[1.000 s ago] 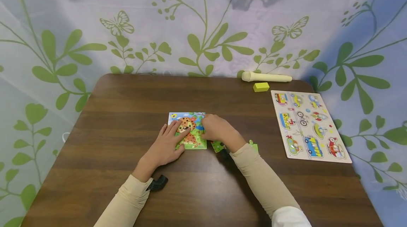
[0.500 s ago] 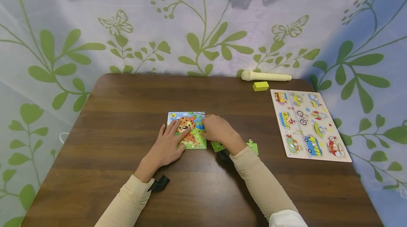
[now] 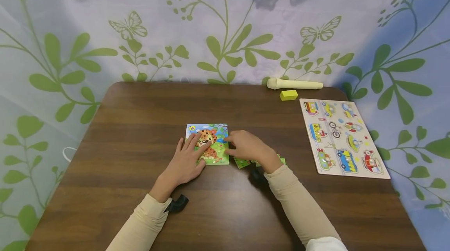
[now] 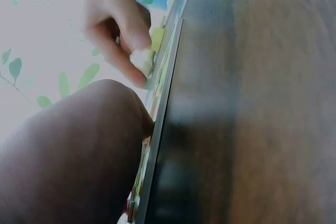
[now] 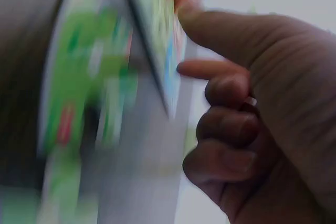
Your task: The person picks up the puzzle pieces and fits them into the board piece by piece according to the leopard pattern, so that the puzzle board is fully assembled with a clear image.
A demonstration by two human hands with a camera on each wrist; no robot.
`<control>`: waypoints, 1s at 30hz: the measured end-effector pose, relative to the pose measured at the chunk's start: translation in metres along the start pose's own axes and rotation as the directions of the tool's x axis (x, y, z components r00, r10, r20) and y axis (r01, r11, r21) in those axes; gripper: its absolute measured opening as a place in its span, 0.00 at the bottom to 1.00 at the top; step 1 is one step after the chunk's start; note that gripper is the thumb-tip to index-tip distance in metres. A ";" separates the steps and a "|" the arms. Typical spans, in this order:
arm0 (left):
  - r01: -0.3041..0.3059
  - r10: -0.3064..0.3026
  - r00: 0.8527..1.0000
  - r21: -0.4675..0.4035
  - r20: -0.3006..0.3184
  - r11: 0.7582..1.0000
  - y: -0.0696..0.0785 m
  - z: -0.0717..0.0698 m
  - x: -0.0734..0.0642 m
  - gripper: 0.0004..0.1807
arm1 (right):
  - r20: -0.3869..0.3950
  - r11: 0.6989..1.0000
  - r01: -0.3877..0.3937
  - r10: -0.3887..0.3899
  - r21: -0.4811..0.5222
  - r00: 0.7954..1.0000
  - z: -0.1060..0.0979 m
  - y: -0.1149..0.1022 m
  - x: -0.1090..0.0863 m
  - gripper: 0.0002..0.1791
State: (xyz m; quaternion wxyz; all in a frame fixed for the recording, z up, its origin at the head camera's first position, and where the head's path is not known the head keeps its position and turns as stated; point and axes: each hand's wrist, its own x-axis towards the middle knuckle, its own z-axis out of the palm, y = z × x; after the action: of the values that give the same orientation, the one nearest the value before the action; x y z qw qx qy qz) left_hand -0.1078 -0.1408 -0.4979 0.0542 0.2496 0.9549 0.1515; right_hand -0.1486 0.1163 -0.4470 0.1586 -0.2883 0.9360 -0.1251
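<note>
A small leopard jigsaw puzzle (image 3: 220, 158) lies flat on the table. My left hand (image 3: 186, 164) rests on its left part with fingers spread, covering some of the picture. At the puzzle's right edge is my right hand (image 3: 250, 148); its thumb and index finger stand apart with nothing seen between them, and the other fingers are curled in the right wrist view. Loose green puzzle pieces (image 3: 241, 162) lie beneath and beside the right wrist, partly hidden by it. They look blurred in the right wrist view, beside the raised-looking edge of the puzzle (image 5: 152, 19).
On the right of the brown table (image 3: 140, 126) lies a wooden peg board (image 3: 332, 153) with vehicle pictures. A yellow block (image 3: 289, 95) and a cream microphone-shaped object (image 3: 297, 85) are near the back edge. A leaf-patterned cloth (image 3: 154, 20) hangs behind.
The right hand has drawn slightly right from the puzzle's edge, its thumb and index finger parting and uncovering more of the picture. The left hand has stayed on the puzzle.
</note>
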 end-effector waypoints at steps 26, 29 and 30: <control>0.008 -0.009 1.000 -0.030 -0.017 1.000 -0.003 0.009 0.000 0.33 | -0.042 0.998 0.065 -0.064 0.009 0.997 0.014 0.050 -0.061 0.24; 0.009 -0.009 1.000 -0.032 -0.016 0.999 -0.003 0.009 0.000 0.33 | -0.052 0.997 0.080 -0.081 -0.015 0.995 0.014 0.049 -0.061 0.22; 0.009 -0.010 1.000 -0.034 -0.015 0.999 -0.002 0.009 0.000 0.33 | -0.057 0.996 0.083 -0.084 -0.022 0.995 0.015 0.049 -0.061 0.22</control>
State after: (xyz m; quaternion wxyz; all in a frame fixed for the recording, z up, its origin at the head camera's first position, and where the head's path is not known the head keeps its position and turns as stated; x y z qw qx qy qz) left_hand -0.1072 -0.1405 -0.5072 0.0517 0.2429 0.9538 0.1693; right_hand -0.1200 0.1889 -0.4626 0.1234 -0.3250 0.9285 -0.1306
